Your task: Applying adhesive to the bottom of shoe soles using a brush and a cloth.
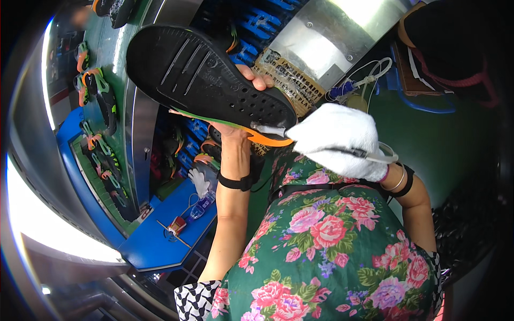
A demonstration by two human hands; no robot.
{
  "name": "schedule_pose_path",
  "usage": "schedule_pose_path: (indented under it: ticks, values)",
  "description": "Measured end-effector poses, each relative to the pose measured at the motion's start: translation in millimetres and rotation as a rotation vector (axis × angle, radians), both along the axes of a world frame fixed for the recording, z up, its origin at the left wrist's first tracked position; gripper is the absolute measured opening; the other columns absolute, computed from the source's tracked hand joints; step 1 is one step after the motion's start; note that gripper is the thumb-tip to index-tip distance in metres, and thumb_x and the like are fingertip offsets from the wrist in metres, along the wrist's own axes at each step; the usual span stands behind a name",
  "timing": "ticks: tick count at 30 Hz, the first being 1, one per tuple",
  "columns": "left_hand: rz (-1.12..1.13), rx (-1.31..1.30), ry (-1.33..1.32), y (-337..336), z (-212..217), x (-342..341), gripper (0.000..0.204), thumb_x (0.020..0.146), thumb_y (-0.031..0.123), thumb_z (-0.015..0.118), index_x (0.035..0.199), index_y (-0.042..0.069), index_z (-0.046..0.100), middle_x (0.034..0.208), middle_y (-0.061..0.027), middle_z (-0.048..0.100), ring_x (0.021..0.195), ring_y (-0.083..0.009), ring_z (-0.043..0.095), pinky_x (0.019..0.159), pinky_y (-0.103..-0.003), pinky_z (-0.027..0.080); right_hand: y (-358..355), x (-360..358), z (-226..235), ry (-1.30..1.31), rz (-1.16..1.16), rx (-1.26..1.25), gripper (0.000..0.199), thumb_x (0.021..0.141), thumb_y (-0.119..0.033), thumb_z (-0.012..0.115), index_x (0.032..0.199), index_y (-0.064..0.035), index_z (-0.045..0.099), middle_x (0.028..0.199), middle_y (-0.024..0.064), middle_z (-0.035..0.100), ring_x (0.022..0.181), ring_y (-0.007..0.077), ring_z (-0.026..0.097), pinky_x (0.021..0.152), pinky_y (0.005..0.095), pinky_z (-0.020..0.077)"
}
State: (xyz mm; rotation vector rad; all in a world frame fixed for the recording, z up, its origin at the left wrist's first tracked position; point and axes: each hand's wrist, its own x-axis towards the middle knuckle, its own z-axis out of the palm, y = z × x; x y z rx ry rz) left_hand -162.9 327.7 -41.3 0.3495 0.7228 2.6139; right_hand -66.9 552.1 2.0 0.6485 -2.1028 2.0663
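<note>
A black shoe [187,69], its perforated underside turned up, lies tilted in my bare left hand [229,130]. The fingers of that hand curl over its far edge, and the palm supports it from below. Orange and green trim shows along its near side. My right hand [337,139], in a white glove, is closed around a brush [270,130] with a pale handle. The brush's tip touches the underside near the orange edge. A pale tube [386,156] runs by the gloved wrist. The glove hides most of the right fingers.
Several strappy shoes [99,99] sit on a green conveyor [119,48] at left. A blue shelf [155,249] holds a white glove [199,182], a plastic bottle [201,207] and a small red-brown item [176,224]. Metal panels [316,43] stand ahead; a blue-rimmed container [428,109] is at right.
</note>
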Motion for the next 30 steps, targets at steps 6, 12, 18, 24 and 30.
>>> schedule_pose_path:
  ticks: [6,12,18,24,30]
  values:
    - [0.035,-0.110,0.136,12.3,16.7,0.2,0.059,0.098,0.052,0.060,0.118,-0.004,0.062,0.108,-0.0145,0.063,0.097,-0.0271,0.066,0.096,-0.048,0.047,2.2,0.2,-2.6,-0.116,-0.016,-0.152,0.015,0.077,-0.001,0.080,0.091,-0.0061,0.077,0.094,0.0103,0.077,0.083,0.0254,0.073,0.074,0.0358,0.0583]
    - [-0.010,-0.146,0.144,8.1,16.6,-5.6,0.059,0.097,0.051,0.062,0.118,-0.005,0.061,0.108,-0.0157,0.063,0.098,-0.0280,0.066,0.094,-0.049,0.048,3.2,1.0,-1.0,-0.077,-0.003,-0.097,0.016,0.076,-0.001,0.081,0.091,-0.0055,0.077,0.095,0.0106,0.077,0.085,0.0250,0.073,0.074,0.0353,0.0582]
    - [-0.045,-0.155,0.237,5.5,8.6,-12.5,0.086,0.092,0.074,0.054,0.122,-0.007,0.057,0.112,-0.0195,0.063,0.100,-0.0326,0.064,0.091,-0.048,0.051,5.9,-0.4,2.3,0.039,0.001,-0.011,0.014,0.077,-0.003,0.081,0.091,-0.0056,0.078,0.096,0.0105,0.077,0.085,0.0252,0.073,0.074,0.0352,0.0582]
    - [-0.056,-0.088,0.179,7.8,7.9,-15.2,0.093,0.090,0.078,0.052,0.122,-0.008,0.055,0.110,-0.0202,0.062,0.104,-0.0342,0.064,0.089,-0.047,0.055,5.3,1.7,0.9,0.133,-0.047,0.051,0.019,0.077,-0.005,0.081,0.095,-0.0093,0.078,0.096,0.0068,0.077,0.082,0.0241,0.073,0.071,0.0349,0.0581]
    - [-0.063,-0.145,0.103,12.5,17.2,-10.4,0.100,0.083,0.085,0.052,0.116,-0.009,0.059,0.106,-0.0184,0.062,0.101,-0.0305,0.065,0.098,-0.047,0.050,-4.8,4.3,3.9,0.208,-0.032,0.065,0.028,0.076,-0.006,0.081,0.102,-0.0123,0.078,0.100,0.0037,0.077,0.084,0.0224,0.072,0.071,0.0332,0.0586]
